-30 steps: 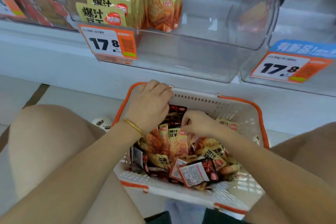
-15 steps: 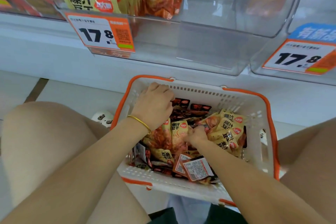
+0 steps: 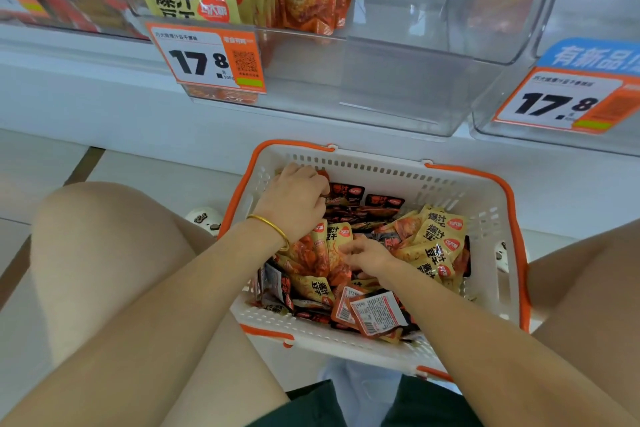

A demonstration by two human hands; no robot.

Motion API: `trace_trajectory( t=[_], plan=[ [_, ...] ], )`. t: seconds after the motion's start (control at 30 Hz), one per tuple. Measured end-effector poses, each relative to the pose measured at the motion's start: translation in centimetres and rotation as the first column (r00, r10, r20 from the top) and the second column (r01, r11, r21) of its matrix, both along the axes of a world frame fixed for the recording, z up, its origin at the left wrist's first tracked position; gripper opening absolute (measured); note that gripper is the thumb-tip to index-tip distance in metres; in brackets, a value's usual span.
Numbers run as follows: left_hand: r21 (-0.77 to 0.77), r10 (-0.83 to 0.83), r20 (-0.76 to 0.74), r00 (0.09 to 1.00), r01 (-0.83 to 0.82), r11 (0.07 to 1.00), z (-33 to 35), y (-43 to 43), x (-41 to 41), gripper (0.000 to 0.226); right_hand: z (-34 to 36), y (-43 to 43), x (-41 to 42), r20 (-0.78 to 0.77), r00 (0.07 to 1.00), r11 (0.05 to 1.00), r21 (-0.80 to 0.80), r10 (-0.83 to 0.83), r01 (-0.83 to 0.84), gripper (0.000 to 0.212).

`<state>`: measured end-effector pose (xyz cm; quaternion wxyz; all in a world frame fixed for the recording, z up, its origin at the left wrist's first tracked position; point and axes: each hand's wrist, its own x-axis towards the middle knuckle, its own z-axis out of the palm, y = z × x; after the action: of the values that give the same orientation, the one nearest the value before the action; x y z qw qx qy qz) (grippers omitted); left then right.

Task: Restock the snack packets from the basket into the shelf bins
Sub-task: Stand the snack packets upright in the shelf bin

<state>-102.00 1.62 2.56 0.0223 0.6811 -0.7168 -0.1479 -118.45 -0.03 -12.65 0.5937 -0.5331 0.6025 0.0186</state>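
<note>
Low at the centre, between the bare knees of a crouching person, a white basket (image 3: 381, 174) with an orange rim stands on the pale floor, just in front of a shelf. Snack packets (image 3: 436, 239) fill it in a loose heap: yellow ones with black lettering toward 3 o'clock, dark red ones (image 3: 348, 191) toward 12 o'clock, and one lying label side up (image 3: 375, 312) toward 6 o'clock.

The left hand (image 3: 294, 198), with a gold bangle (image 3: 270, 225) on its wrist, is in the basket's 11 o'clock corner. Its knuckles face up and its fingers curl down into the dark packets; whether they have hold of one cannot be told. The right hand (image 3: 369, 253) is at the middle of the heap, fingers loosely spread and pointing toward 9 o'clock, their tips resting on orange and yellow packets with no clear grip.

At 12 o'clock, above the basket, a clear shelf bin (image 3: 398, 87) juts from the shelf. Rows of upright yellow packets (image 3: 194, 0) stand in its 11 o'clock part. An orange and white price tag (image 3: 204, 57) reading 17.8 hangs on its front edge. A second price tag (image 3: 561, 104) with the same figure sits at 2 o'clock, under a blue sign (image 3: 588, 54).
</note>
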Motion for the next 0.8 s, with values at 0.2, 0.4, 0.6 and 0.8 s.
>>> trace_trajectory(
  t=[0.2, 0.4, 0.6, 0.8],
  plan=[
    [0.03, 0.018, -0.02, 1.0, -0.017, 0.999, 0.2, 0.0, 0.1, 0.029, 1.7, -0.4, -0.3, 0.108, 0.992, 0.991, -0.115, -0.063, 0.075, 0.033],
    [0.169, 0.254, -0.277, 0.927, -0.214, 0.962, 0.2, -0.3, 0.0, 0.046, 10.0, -2.9, -1.9, 0.387, 0.91, 0.979, -0.073, -0.15, 0.192, 0.014],
    [0.239, 0.351, -0.634, 0.689, -0.257, 0.936, 5.2, 0.2, -0.3, 0.034, 18.2, -2.9, -2.3, 0.59, 0.794, 0.97, -0.078, -0.143, 0.232, 0.021],
    [0.165, 0.244, -0.8, 0.549, -0.191, 0.968, 12.8, 1.4, 0.5, 0.016, 26.0, -1.2, -2.5, 0.681, 0.731, 0.998, -0.004, 0.049, -0.063, 0.029]
  ],
)
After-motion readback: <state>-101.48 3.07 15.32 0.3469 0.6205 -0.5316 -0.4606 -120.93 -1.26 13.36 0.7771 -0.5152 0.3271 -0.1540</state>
